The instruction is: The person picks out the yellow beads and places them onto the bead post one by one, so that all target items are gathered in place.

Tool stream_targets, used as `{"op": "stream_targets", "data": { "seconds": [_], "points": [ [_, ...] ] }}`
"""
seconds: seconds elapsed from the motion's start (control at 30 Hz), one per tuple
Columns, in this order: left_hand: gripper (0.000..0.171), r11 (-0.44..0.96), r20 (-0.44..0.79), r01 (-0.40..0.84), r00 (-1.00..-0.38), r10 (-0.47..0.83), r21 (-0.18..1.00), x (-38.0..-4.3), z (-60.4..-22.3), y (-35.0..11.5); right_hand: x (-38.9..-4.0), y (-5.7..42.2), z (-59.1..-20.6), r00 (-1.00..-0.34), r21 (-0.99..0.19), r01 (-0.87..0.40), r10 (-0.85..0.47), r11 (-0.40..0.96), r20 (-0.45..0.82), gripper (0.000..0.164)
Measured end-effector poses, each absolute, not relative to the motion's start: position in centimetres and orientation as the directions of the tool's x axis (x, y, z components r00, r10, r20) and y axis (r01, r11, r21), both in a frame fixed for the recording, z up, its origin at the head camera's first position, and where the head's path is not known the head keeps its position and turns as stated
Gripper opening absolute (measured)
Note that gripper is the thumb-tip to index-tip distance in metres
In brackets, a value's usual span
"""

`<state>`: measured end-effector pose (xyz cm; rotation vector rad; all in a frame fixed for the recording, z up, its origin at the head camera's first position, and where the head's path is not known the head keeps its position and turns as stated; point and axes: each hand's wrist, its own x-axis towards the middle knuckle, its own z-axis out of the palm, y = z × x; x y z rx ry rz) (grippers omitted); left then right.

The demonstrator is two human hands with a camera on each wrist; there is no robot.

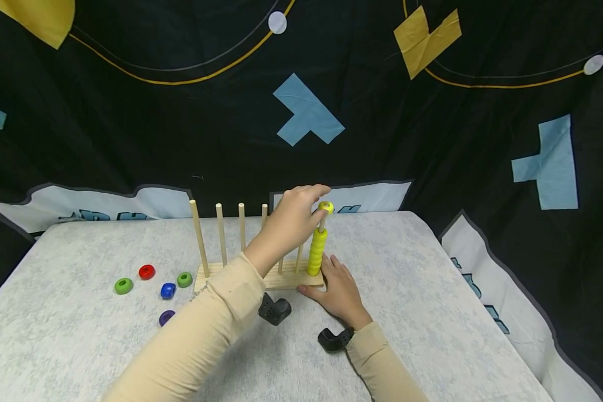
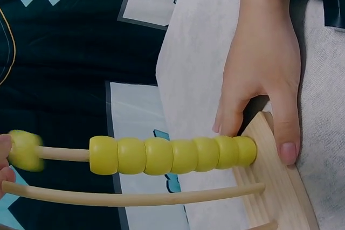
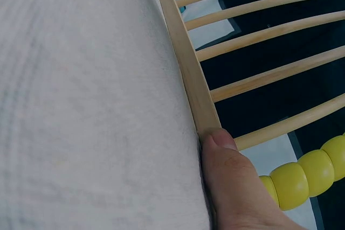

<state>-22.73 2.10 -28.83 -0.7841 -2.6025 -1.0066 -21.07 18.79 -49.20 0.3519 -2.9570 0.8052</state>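
Note:
A wooden bead rack has a flat base (image 1: 253,281) with several upright pegs (image 1: 200,240). A stack of yellow beads (image 1: 317,254) fills the lower part of its rightmost peg. My left hand (image 1: 292,216) reaches across and pinches one more yellow bead (image 2: 25,150) at the top of that peg, with bare wood between it and the stack. My right hand (image 1: 338,290) grips the right end of the base, thumb (image 3: 229,179) along the front edge; its other fingers lie at the far side, partly hidden.
Left of the rack lie two green beads (image 1: 123,286), a red bead (image 1: 147,272), a blue bead (image 1: 168,290) and a purple bead (image 1: 166,317), the last close to my left sleeve. A black patterned cloth (image 1: 206,134) hangs behind the pale tabletop (image 1: 432,312).

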Motion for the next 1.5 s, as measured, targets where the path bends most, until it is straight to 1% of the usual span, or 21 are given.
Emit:
{"op": "stream_targets", "data": {
  "seconds": [0.17, 0.33, 0.67, 0.83, 1.0, 1.1, 1.37, 1.5],
  "points": [
    [0.042, 0.622, 0.420, 0.576, -0.816, 0.397, 0.530, -22.6, -28.8, 2.0, -21.1, 18.8, -49.2, -0.972, -0.497, -0.237, -0.207, 0.835, 0.115, 0.093],
    [0.041, 0.611, 0.477, 0.611, -0.786, 0.393, 0.504, -22.0, -28.8, 1.5, -21.2, 18.8, -49.2, -0.971, -0.496, -0.237, -0.208, 0.836, 0.114, 0.093],
    [0.041, 0.527, 0.621, 0.716, -0.682, 0.387, 0.458, -19.1, -30.4, -0.6, -21.3, 18.7, -49.4, -0.969, -0.485, -0.248, -0.210, 0.839, 0.132, 0.093],
    [0.039, 0.504, 0.673, 0.737, -0.651, 0.351, 0.450, -17.3, -31.7, -1.8, -21.3, 18.6, -49.5, -0.968, -0.484, -0.249, -0.210, 0.839, 0.135, 0.094],
    [0.039, 0.517, 0.693, 0.725, -0.652, 0.306, 0.454, -15.7, -33.0, -2.8, -21.2, 18.6, -49.5, -0.968, -0.485, -0.252, -0.212, 0.838, 0.137, 0.093],
    [0.040, 0.541, 0.696, 0.705, -0.664, 0.274, 0.459, -14.9, -33.6, -3.5, -21.2, 18.7, -49.5, -0.968, -0.480, -0.251, -0.211, 0.841, 0.136, 0.094],
    [0.041, 0.615, 0.650, 0.613, -0.731, 0.206, 0.495, -13.7, -35.8, -5.8, -21.0, 18.6, -49.4, -0.971, -0.476, -0.240, -0.202, 0.846, 0.129, 0.093],
    [0.041, 0.644, 0.637, 0.577, -0.751, 0.176, 0.503, -13.5, -36.9, -6.9, -21.0, 18.6, -49.5, -0.971, -0.476, -0.239, -0.202, 0.847, 0.128, 0.093]
  ]
}}
